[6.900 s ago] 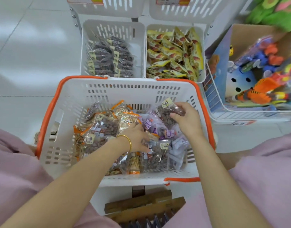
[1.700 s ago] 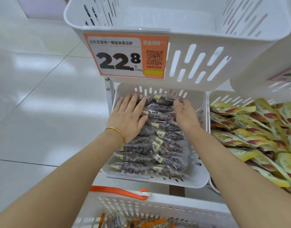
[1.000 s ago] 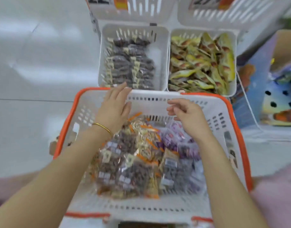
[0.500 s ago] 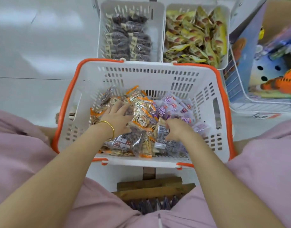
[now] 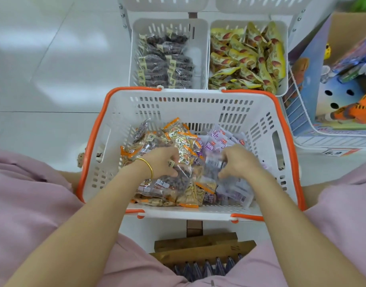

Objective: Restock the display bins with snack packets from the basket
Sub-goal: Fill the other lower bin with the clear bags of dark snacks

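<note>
A person sits over a white, orange-rimmed basket, both hands down among the snack packets heaped on its floor. The left hand, a gold bangle at its wrist, curls round a clear packet of dark pieces near the basket's middle. The right hand pinches a barcoded packet just beside it. Past the far rim, the left display bin holds rows of dark packets, the right display bin yellow ones.
</note>
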The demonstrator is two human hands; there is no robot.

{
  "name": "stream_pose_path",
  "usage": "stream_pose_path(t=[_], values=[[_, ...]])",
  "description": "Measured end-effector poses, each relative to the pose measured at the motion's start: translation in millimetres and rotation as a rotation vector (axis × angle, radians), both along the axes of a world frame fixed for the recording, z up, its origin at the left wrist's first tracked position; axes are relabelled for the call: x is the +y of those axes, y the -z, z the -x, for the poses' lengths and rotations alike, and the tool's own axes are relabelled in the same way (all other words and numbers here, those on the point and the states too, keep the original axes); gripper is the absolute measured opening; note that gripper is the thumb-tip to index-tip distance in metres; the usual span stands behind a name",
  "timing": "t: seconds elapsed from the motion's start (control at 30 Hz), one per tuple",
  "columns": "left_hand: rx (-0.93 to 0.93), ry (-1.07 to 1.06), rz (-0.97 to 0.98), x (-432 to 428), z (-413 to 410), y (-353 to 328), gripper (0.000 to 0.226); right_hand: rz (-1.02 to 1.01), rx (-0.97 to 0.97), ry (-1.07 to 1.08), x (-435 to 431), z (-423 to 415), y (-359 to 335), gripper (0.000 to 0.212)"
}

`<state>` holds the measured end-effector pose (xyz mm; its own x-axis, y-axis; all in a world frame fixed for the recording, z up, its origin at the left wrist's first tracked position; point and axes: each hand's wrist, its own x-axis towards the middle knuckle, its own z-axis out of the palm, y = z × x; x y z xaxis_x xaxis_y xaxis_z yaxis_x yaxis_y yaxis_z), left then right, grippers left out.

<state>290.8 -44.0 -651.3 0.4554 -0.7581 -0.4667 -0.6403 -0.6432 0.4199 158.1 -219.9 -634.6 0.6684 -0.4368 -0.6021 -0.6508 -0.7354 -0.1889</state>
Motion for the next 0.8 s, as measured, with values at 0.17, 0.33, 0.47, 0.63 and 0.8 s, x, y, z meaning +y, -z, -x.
stream_pose_path(t=[0.17,0.33,0.47,0.63,0.8], values=[[0.380,-0.531,0.435,-3,-18,-23,0.023,0.154,-0.666,0.318,-7,-2,-48,0.027],[0.851,-0.809,0.683,-12,-13,-49,0.011,-0.075,-1.010,0.199,21,-5,-39,0.038],[0.925,-0.987,0.807,-16,-16,-63,0.020,-0.248,-0.974,0.124,23,-3,-37,0.064],[1.110,-1.126,0.839,-19,-20,-64,0.027,-0.402,-0.978,0.137,28,-8,-45,0.070],[1.145,-1.018,0.829,-25,-20,-71,0.079,-0.428,-0.993,0.117,29,-10,-48,0.063]])
